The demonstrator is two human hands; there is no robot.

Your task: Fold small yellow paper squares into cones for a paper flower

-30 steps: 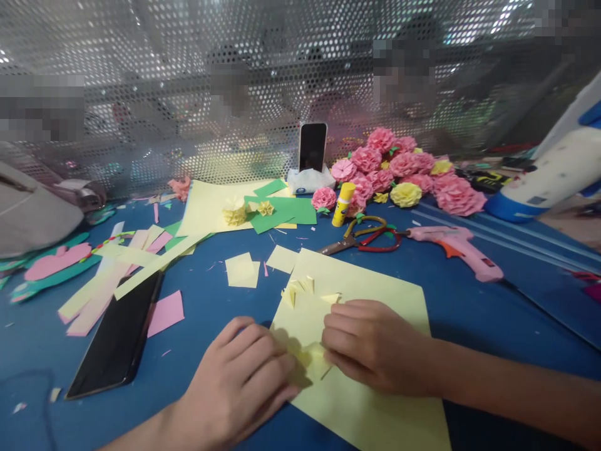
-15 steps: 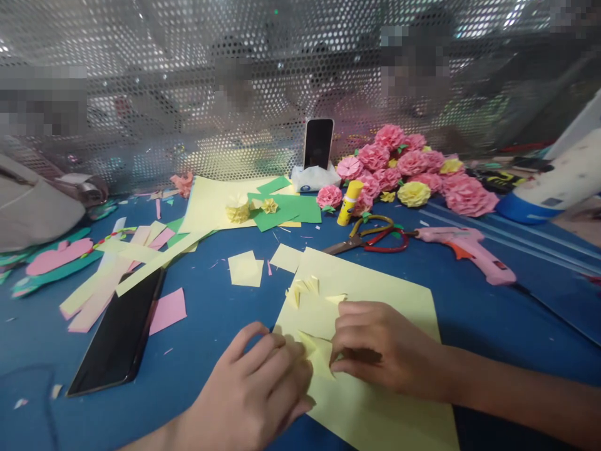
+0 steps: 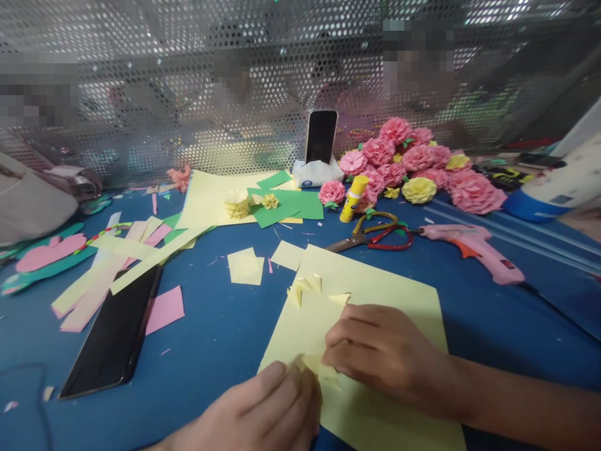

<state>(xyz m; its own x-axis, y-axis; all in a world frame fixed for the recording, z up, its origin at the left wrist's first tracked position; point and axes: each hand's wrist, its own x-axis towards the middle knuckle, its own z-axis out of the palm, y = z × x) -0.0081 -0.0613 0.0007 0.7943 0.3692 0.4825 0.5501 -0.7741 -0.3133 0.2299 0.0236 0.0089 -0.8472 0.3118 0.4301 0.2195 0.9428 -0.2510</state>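
Between my two hands is a small folded piece of yellow paper (image 3: 318,366), partly hidden by fingers and a little blurred. My left hand (image 3: 270,407) is closed on its left side, fingertips pressed together. From the right, my right hand (image 3: 385,357) pinches the same piece. Both hands are over a large yellow sheet (image 3: 389,288) on the blue table. Just beyond them on the sheet lie small folded yellow pieces (image 3: 307,285) and a yellow paper triangle (image 3: 340,298).
Scissors (image 3: 370,235) and a pink glue gun (image 3: 474,247) lie right of the sheet. A glue stick (image 3: 354,198), paper flowers (image 3: 408,156) and an upright phone (image 3: 322,138) stand behind. Paper strips (image 3: 107,269) partly cover a dark phone (image 3: 113,338) at left. A perforated metal panel (image 3: 188,106) borders the table.
My left hand has moved slightly down and right, closer to my right hand. The folded yellow piece is now lower and more covered by fingers.
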